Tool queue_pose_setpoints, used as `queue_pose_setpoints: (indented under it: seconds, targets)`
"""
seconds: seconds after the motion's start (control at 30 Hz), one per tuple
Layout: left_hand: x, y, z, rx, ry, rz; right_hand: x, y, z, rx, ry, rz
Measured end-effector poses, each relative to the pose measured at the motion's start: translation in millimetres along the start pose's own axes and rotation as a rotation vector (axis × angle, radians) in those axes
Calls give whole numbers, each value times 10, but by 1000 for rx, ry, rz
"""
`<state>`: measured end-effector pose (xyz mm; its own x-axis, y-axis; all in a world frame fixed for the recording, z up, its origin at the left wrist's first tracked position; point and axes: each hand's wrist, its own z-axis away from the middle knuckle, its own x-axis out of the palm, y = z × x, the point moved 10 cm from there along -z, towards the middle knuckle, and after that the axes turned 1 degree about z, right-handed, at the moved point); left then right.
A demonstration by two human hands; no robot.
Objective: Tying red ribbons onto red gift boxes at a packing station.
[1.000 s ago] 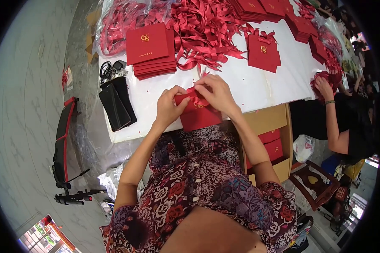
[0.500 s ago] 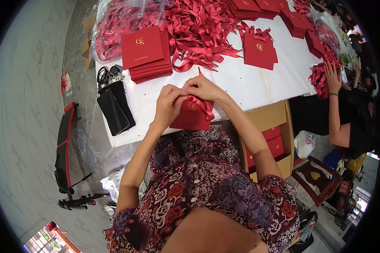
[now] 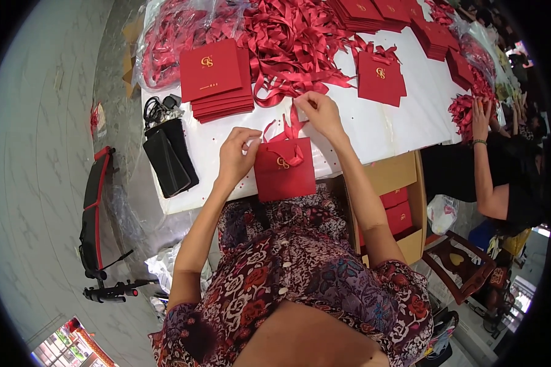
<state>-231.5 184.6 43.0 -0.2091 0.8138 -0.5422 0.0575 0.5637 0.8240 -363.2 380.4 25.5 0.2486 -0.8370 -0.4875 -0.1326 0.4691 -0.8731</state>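
A small red paper gift bag with a gold emblem lies at the table's near edge in front of me. Red ribbon runs through its top, one loop drooping over the front. My right hand is beyond the bag, fingertips pinched on the ribbon's upper end. Close by the bag's upper left corner is my left hand, fingers curled, with a gap between thumb and forefinger and nothing visible in it.
Stacked red bags and a heap of loose red ribbons lie ahead. A finished-looking ribboned bag pile is to the right. A black phone is at left. A cardboard box holds red bags. A co-worker's hand touches ribbons.
My hands have parted: the right moved up and away with the ribbon, the left drew back leftward. The bag, formerly partly covered by my hands, now shows its whole front.
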Motion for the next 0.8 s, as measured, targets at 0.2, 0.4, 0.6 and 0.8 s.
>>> queue_pose_setpoints:
  seconds: [0.2,0.4,0.6,0.8]
  targets:
    - [278,-42,-255,-6,57,-220,373,-128,190,-116,-34,370]
    - [353,-225,-322,-141,41,-129,338,-39,221,-91,-27,192]
    - [490,-76,-324,-242,-34,176,428,65,338,1,-127,-337]
    - [392,321,-351,52,8,85,250,33,402,9,-78,-483]
